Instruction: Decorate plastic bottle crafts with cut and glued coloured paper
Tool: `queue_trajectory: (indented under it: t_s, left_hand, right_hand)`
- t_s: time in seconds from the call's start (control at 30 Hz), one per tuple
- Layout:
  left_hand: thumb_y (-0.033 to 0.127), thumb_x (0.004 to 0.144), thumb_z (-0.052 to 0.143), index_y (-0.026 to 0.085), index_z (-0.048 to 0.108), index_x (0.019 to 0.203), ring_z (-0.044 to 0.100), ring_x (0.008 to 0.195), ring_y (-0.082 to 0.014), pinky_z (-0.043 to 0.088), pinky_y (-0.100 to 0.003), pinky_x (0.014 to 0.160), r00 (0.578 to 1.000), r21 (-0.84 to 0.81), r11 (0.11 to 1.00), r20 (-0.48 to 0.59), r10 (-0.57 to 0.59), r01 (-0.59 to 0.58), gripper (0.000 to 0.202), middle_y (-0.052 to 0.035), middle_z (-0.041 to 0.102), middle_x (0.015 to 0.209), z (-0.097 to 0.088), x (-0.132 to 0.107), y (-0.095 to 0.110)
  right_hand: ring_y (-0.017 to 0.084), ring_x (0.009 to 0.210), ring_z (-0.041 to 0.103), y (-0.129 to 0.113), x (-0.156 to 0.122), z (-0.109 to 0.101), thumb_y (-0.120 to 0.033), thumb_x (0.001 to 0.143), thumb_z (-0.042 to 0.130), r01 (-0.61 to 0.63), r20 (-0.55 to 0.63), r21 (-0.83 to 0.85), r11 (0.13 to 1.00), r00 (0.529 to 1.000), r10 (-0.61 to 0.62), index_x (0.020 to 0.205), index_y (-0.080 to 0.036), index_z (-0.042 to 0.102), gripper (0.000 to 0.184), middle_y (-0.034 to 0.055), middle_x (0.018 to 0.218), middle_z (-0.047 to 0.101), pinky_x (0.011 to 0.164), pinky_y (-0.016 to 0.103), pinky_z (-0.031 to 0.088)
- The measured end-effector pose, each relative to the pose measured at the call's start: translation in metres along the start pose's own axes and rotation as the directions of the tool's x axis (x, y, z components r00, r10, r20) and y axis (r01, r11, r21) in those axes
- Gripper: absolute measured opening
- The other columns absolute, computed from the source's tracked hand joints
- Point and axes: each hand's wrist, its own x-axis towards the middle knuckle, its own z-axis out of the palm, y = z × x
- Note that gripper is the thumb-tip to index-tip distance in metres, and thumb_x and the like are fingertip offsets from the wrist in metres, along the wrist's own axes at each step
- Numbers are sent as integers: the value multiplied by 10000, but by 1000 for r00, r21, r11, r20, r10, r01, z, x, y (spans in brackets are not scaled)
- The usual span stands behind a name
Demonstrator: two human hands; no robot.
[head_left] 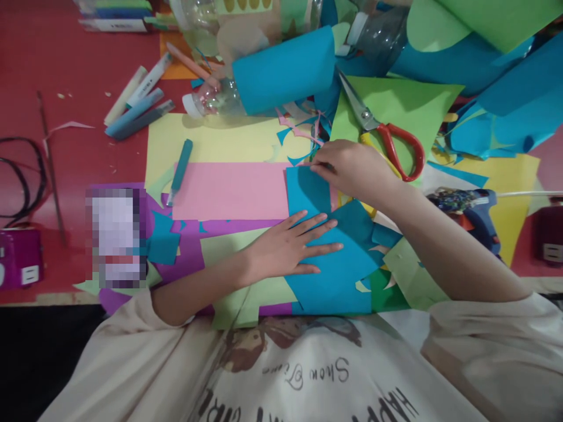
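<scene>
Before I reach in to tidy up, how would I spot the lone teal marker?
Find the pink paper beyond the left hand. The teal marker slants across its left edge, partly over the yellow paper. Unlike the marker cluster farther off, it lies by itself.

A red table (pixel 65 140) bears markers (pixel 134 113) and purple paper (pixel 190 249).

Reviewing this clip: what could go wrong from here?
The right forearm looks close to the glue gun; if the tool is hot, which the picture cannot show, brushing it might burn. The scissors lie right beside the right hand, so a careless reach could knock them or catch a blade. The left hand lies spread over blue paper, so a slide might shift or crease it.
</scene>
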Motion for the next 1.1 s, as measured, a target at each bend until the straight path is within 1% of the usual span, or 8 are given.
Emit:
queue_trajectory:
  t_s: [0.2, 0.5, 0.63, 0.77, 0.9, 0.97, 1.03, 1.1]
  left_hand:
    - [589, 967, 348, 332, 335, 1505, 326, 1469, -248, 275, -449, 1162, 1000, 3, 1000, -18, -6, 7, 596, -48, 339, 1592, 0, -1, 0]
    - [584, 977, 323, 334, 318, 1512, 290, 1484, -250, 224, -450, 1182, 1000, -21, 1000, 22, -5, 6, 590, -49, 310, 1605, -1, 0, 0]
    - [588, 982, 283, 334, 272, 1526, 261, 1496, -259, 242, -471, 1170, 998, -29, 1000, 56, -6, 7, 601, -52, 258, 1624, 1, 0, 0]
    - [586, 983, 284, 340, 298, 1518, 281, 1490, -249, 252, -459, 1174, 999, -12, 1000, 54, 0, 1, 589, -50, 282, 1617, 1, 0, 0]
    - [583, 987, 272, 345, 305, 1515, 290, 1487, -241, 279, -454, 1167, 998, 12, 1000, 55, 2, -3, 580, -39, 302, 1611, -1, 1, -1]
    - [583, 989, 262, 349, 309, 1514, 290, 1488, -240, 286, -454, 1164, 999, 22, 1000, 53, 3, -4, 577, -36, 306, 1609, -1, 1, -1]
    - [586, 989, 251, 353, 306, 1514, 293, 1487, -238, 291, -455, 1161, 999, 25, 1000, 51, 0, -1, 577, -33, 310, 1608, -1, 1, -1]
    - [589, 988, 253, 353, 302, 1515, 294, 1486, -236, 295, -455, 1160, 998, 23, 1000, 55, 0, -1, 579, -31, 310, 1608, -1, 1, -1]
  right_hand:
    - [233, 746, 582, -4, 2, -3, -261, 838, 600, 15, 23, -79, 997, 1000, -13, 619, -223, 520, 237, 62, 685, 624, 617, 339, 373]
    - [227, 775, 601, -17, 3, -10, -241, 900, 488, 19, 69, -281, 960, 998, 0, 724, -205, 577, 201, 86, 791, 660, 600, 325, 397]
    - [259, 1018, 607, -37, 23, -28, -257, 983, 337, -10, 2, -392, 920, 1000, 12, 991, -203, 638, 306, 118, 1057, 672, 827, 388, 480]
    - [264, 1282, 504, -59, 55, -39, -202, 962, 402, 11, 22, -466, 885, 1000, -1, 1270, -155, 564, 351, 114, 1369, 572, 1095, 405, 381]
    - [353, 1512, 137, -59, 83, -39, -105, 846, 574, 41, 105, -543, 839, 994, 20, 1528, -70, 227, 766, 165, 1628, 207, 1218, 520, 152]
    - [353, 1499, 178, -55, 92, -40, -103, 828, 598, 63, 146, -564, 823, 989, 24, 1518, -55, 254, 772, 193, 1571, 324, 1234, 512, 78]
    - [331, 1450, 302, -51, 98, -46, -113, 828, 592, 86, 165, -569, 818, 986, 11, 1488, -66, 332, 711, 179, 1491, 437, 1233, 476, 109]
    - [339, 1444, 306, -51, 100, -59, -164, 851, 561, 67, 139, -525, 848, 990, 8, 1494, -81, 330, 688, 165, 1526, 387, 1206, 478, 166]
